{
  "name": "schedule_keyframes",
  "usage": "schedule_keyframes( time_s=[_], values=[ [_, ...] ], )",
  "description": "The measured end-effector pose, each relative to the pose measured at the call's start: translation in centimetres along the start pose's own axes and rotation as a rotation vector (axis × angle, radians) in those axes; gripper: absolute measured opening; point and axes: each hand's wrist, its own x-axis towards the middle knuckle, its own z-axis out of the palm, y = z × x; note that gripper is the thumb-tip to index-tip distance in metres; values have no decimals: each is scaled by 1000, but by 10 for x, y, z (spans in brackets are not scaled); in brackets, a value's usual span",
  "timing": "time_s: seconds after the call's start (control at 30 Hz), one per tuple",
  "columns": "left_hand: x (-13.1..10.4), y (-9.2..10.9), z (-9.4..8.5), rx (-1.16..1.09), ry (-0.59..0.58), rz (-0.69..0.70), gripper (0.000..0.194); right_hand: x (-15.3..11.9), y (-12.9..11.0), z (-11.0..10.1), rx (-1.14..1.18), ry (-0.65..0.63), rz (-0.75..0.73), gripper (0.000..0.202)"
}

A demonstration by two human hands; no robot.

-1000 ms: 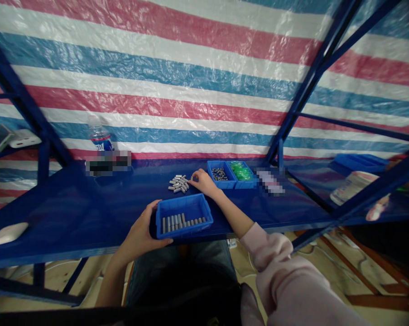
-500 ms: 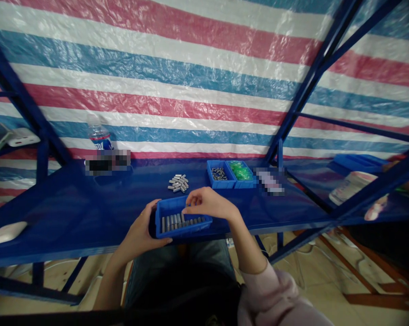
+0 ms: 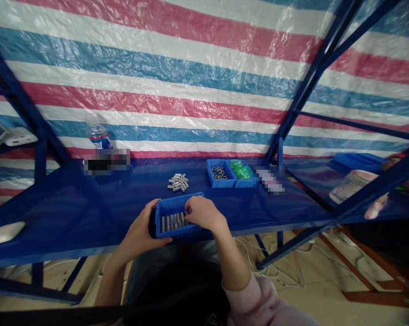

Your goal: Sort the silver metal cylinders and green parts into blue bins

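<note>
A blue plastic bin [image 3: 179,233] is tilted toward me at the table's front edge. My left hand [image 3: 144,231] grips its left end, thumb along the near side and fingers behind. Inside, several short metal cylinders [image 3: 172,222] stand side by side in a row. My right hand [image 3: 204,212] reaches into the bin over the row's right part, fingers bent together and fingertips down among the cylinders. Whatever those fingertips pinch is hidden. Just behind the bin, a loose pile of similar metal cylinders [image 3: 178,182] lies on the blue table [image 3: 139,181].
Behind to the right stand a blue bin of small metal parts [image 3: 221,183] and one of green packets [image 3: 241,171]. A plastic bottle [image 3: 99,138] stands at the back left, a white mouse-shaped object [image 3: 5,233] at far left. Blue frame bars [image 3: 306,86] rise on the right.
My right hand has moved down and slightly left, deeper into the bin, and now covers the row's right part. My left hand and the bin have stayed put.
</note>
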Motion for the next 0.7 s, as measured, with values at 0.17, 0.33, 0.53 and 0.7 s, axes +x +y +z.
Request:
schedule_keyframes(
  time_s=[0.17, 0.33, 0.53, 0.7],
  values=[
    [0, 0, -1, 14, 12, 24, 94, -1, 7, -1, 56, -31, -58, 28],
    [0, 1, -1, 13, 21, 32, 93, 2, 7, 4, 86, 8, -19, 33],
    [0, 2, -1, 0, 8, 21, 93, 0, 11, 6, 185, 65, -75, 28],
    [0, 1, 0, -4, -3, 3, 94, 2, 34, -10, 453, 327, -125, 27]
  ],
)
